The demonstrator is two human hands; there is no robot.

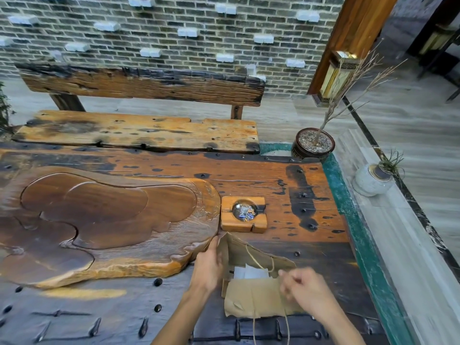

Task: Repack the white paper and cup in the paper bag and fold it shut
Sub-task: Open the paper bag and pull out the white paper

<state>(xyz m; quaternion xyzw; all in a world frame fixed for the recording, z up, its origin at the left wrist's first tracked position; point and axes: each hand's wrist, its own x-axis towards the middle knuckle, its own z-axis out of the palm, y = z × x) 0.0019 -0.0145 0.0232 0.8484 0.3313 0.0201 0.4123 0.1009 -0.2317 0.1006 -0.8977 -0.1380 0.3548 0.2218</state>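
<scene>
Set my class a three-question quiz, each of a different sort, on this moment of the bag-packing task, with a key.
1. True or false: the paper bag is already folded shut.
2. Multiple choice: what stands on the table just beyond the bag? A. a wooden ashtray B. a glass bottle C. a stack of plates
3. Fill in: the left hand holds the bag's ____ wall, while the right hand is at its near edge by the string handle.

Key
1. False: its mouth gapes, and white paper shows inside.
2. A, the wooden ashtray.
3. Far.
</scene>
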